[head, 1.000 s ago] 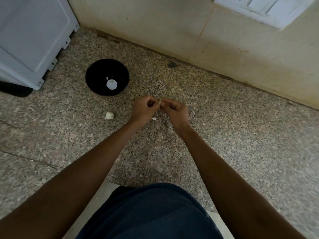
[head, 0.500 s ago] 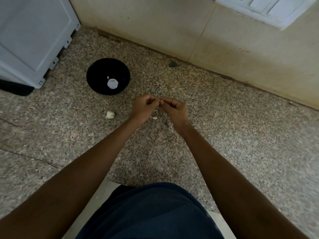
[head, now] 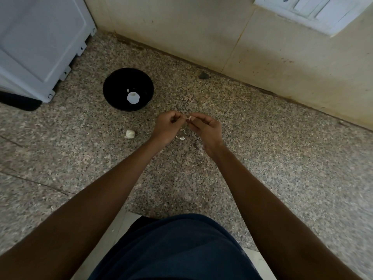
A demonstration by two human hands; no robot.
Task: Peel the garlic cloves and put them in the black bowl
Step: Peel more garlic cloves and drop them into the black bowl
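- Risk of loss: garlic clove [head: 189, 118] is small and held only at the fingertips above the granite counter [head: 262, 158]; a hard tug on the skin could flick it away from the black bowl [head: 121, 104].
- Risk of mixing: loose skins [head: 181, 136] lie under the hands and could be carried into the bowl with the clove.
- Left hand [head: 167, 126]: fingers curled, pinching one end of the clove or its skin; which one cannot be told.
- Right hand [head: 205, 128]: fingers curled, pinching the clove from the other side.
- Bowl holds one white piece [head: 133, 97]; another garlic piece [head: 129, 134] lies on the counter near the bowl.
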